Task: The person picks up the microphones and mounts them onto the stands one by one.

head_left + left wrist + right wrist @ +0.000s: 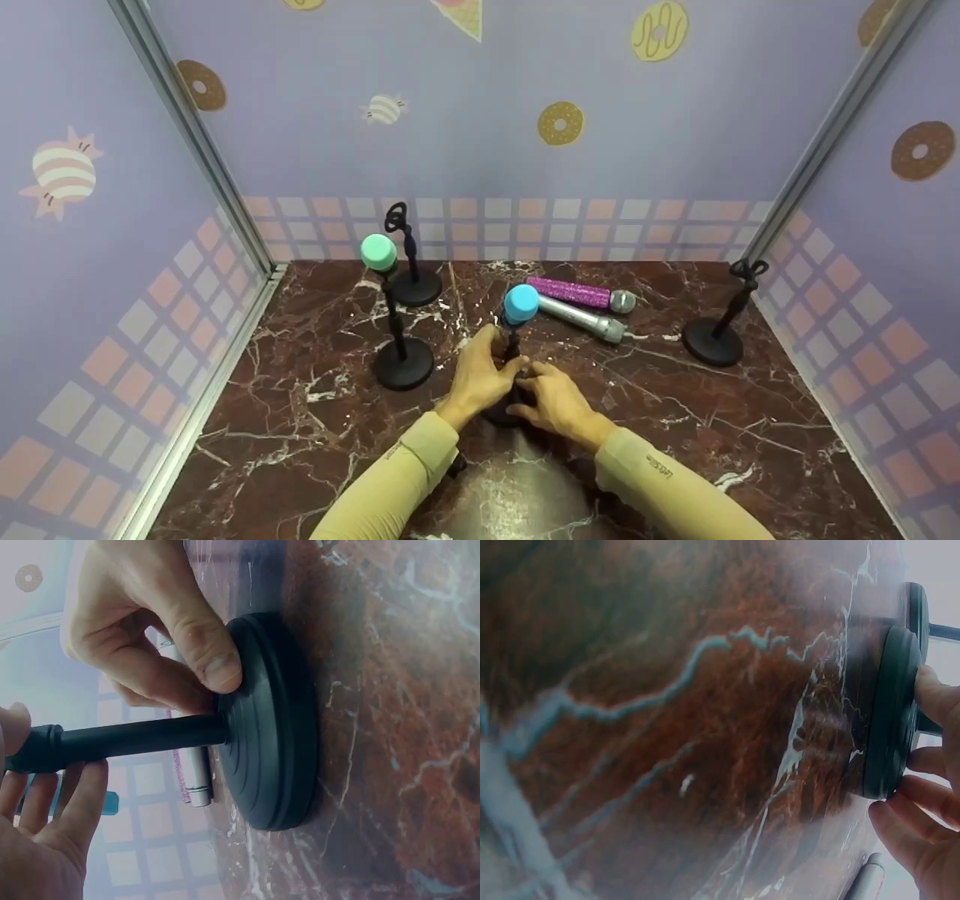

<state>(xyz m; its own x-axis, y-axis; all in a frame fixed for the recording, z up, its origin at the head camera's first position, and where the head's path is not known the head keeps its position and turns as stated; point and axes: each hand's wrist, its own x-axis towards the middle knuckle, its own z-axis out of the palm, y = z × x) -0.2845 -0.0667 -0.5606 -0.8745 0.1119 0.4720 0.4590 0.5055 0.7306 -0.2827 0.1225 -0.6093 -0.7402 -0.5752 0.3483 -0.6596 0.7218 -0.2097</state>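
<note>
In the head view a black tabletop microphone stand (513, 346) stands upright, topped by a blue rounded piece (521, 304), probably part of a microphone. My left hand (480, 375) grips its pole (142, 739), thumb on one side and fingers on the other. My right hand (556, 397) holds the round base (262, 727) by its rim, with the thumb (221, 671) pressed on the upper face. In the right wrist view, my right fingers (922, 817) lie around the base's edge (891, 720). The base appears to rest on the marbled tabletop.
To the left stands another stand (401, 364) with a mint-green top (379, 253). Stands with bare clips are behind it (416, 287) and at far right (712, 341). A purple glittery microphone (574, 292) and a silver one (577, 318) lie beyond my hands. Patterned walls enclose the table.
</note>
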